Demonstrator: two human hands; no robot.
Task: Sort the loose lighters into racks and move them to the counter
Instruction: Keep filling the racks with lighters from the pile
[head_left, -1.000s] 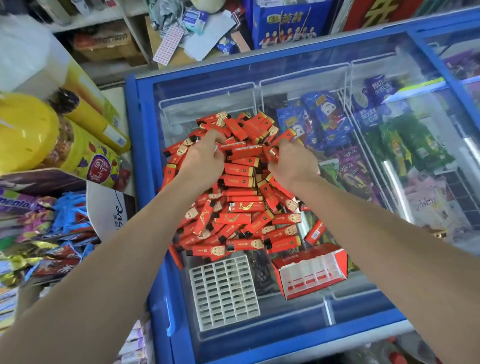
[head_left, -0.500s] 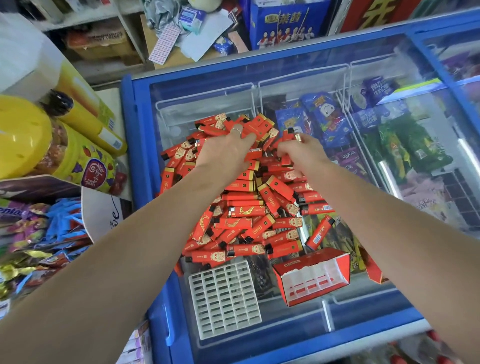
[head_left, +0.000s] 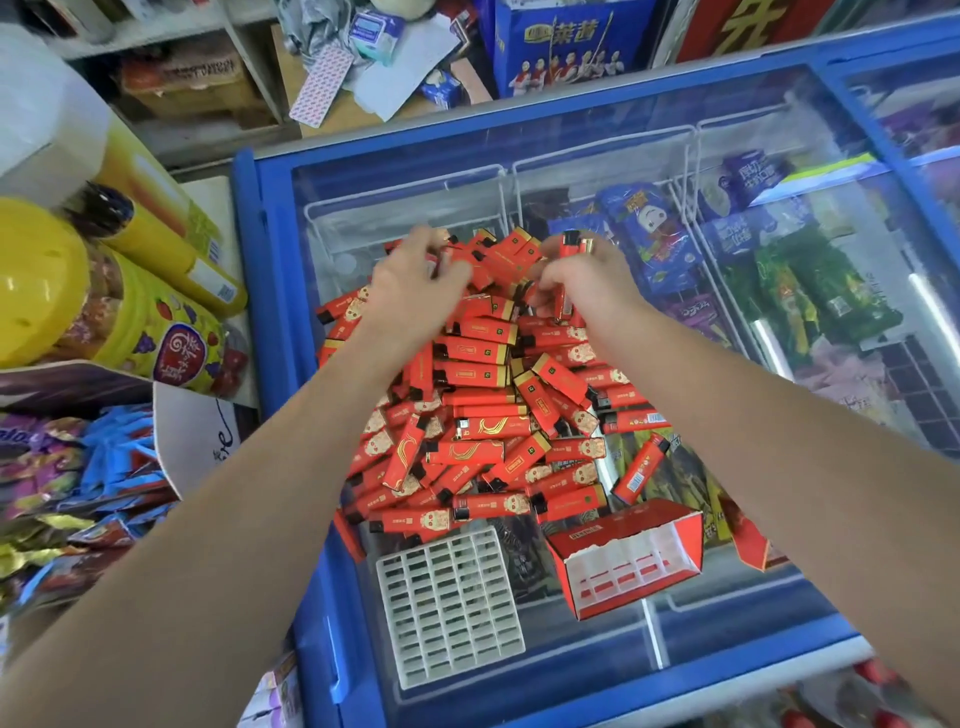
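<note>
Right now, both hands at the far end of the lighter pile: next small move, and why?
Probably bring the right hand, which grips a few lighters, back toward the white rack and start slotting them in. The rack lies near the front edge of the freezer lid with every visible slot bare, and the pile is unsorted. The left hand is curled in the pile; whether it holds any is unclear.

Legible print is sparse in this shop scene. At top centre of the frame, a blue carton (head_left: 561, 47) carries the yellow characters "莱茜" above a row of pictured figures. At upper right, a red sign (head_left: 748, 26) shows part of one large yellow character, cut off by the frame edge. At left, a white card (head_left: 200, 431) bears cursive letters ending in "e". Print on the red lighters (head_left: 467, 374) and on the freezer's snack packets is too small to read.
</note>
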